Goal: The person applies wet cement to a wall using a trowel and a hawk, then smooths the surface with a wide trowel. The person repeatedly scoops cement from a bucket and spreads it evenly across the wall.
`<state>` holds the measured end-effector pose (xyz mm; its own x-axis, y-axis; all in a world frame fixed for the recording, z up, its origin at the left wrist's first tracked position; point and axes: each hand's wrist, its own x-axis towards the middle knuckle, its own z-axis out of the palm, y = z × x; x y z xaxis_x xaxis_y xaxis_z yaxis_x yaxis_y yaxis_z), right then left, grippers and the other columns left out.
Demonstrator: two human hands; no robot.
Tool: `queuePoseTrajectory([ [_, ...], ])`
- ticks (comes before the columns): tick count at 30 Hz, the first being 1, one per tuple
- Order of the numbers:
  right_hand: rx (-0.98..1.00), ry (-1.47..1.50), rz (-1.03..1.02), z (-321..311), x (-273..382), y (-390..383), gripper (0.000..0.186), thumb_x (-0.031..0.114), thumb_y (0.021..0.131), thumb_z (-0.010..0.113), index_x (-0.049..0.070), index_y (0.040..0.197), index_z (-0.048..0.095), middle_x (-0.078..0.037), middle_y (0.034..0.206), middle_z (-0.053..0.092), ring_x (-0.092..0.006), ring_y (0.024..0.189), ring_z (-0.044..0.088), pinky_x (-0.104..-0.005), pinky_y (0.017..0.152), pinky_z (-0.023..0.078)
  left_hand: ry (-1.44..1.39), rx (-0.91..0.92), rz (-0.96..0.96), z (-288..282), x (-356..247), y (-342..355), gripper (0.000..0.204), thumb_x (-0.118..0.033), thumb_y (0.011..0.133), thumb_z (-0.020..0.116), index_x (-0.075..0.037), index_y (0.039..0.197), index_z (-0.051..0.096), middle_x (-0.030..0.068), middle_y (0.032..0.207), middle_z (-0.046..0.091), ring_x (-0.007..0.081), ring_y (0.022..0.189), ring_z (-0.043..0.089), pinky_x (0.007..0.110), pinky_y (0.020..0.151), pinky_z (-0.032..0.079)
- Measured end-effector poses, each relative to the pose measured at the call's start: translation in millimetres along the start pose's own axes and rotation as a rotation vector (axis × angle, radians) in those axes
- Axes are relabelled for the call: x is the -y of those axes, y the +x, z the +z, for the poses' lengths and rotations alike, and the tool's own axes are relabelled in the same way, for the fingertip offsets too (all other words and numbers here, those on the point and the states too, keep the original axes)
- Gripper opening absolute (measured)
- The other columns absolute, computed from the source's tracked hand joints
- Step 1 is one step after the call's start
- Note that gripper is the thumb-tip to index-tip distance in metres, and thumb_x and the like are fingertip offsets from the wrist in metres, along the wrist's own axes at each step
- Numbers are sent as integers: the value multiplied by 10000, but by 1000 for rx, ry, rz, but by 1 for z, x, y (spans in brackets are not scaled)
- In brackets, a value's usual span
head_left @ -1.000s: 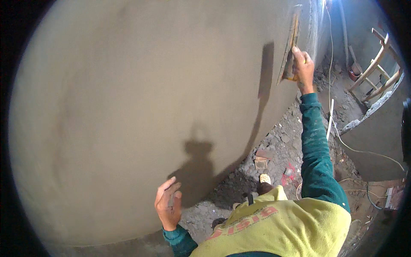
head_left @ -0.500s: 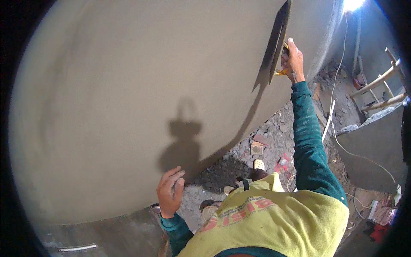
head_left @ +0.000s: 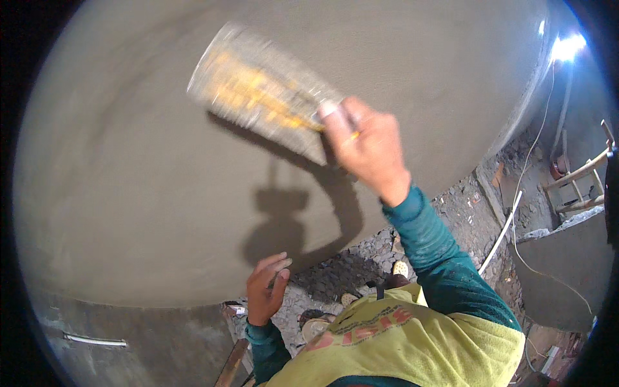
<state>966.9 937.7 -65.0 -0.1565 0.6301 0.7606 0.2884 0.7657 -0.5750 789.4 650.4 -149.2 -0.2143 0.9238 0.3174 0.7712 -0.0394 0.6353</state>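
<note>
My right hand [head_left: 373,147] is wrapped around the handle of a plastering trowel [head_left: 258,87]. The trowel has a broad rectangular blade and yellow parts on its back, smeared by motion. It lies across the upper middle of a grey, curved plastered wall [head_left: 148,193], and a dark shadow shows along its lower edge. Whether the blade touches the plaster I cannot tell. Low down in front of the wall, my left hand [head_left: 267,291] is raised with loosely bent fingers and nothing in it.
Rubble [head_left: 461,216] covers the ground below the wall. A wooden ladder [head_left: 583,184] stands at right behind a low grey wall [head_left: 561,271]. A white cable [head_left: 521,187] hangs from a bright lamp [head_left: 569,48]. A wooden board [head_left: 232,364] leans at lower left.
My right hand has swept the trowel left and slightly down across the wall, turning it from edge-on to broadside. My left hand has shifted slightly right and down in view, its fingers still loosely bent.
</note>
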Motion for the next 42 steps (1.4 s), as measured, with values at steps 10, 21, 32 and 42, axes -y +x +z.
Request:
queuePoseTrajectory([
  [10, 637, -43, -170, 43, -32, -135, 440, 505, 984, 583, 83, 923, 693, -147, 732, 677, -351, 644, 685, -459, 577, 550, 94, 153, -125, -6, 13, -27, 248, -185, 968, 657, -14, 1130, 738, 190, 1200, 714, 365, 1119, 670, 422, 982, 511],
  [21, 133, -620, -822, -154, -195, 30, 361, 471, 907, 754, 160, 785, 616, -6, 668, 552, -172, 566, 553, -331, 509, 461, 65, 352, -71, 42, -2, 11, 301, -200, 981, 659, -28, 1226, 697, 196, 1271, 680, 376, 1185, 644, 428, 1016, 495],
  [32, 667, -450, -345, -95, -283, -111, 349, 434, 995, 602, 119, 864, 674, -88, 707, 656, -270, 644, 682, -417, 578, 546, 85, 452, -83, 80, -32, 52, 308, -146, 949, 685, -29, 1234, 696, 208, 1281, 671, 390, 1192, 637, 428, 1009, 502],
  [42, -296, 279, 503, -163, -305, -8, 407, 424, 1001, 637, 38, 887, 696, -25, 696, 610, -116, 611, 556, -297, 529, 429, 89, 507, -107, 77, -21, 38, 331, -185, 954, 684, -57, 1259, 693, 198, 1312, 663, 405, 1223, 612, 449, 1034, 486],
])
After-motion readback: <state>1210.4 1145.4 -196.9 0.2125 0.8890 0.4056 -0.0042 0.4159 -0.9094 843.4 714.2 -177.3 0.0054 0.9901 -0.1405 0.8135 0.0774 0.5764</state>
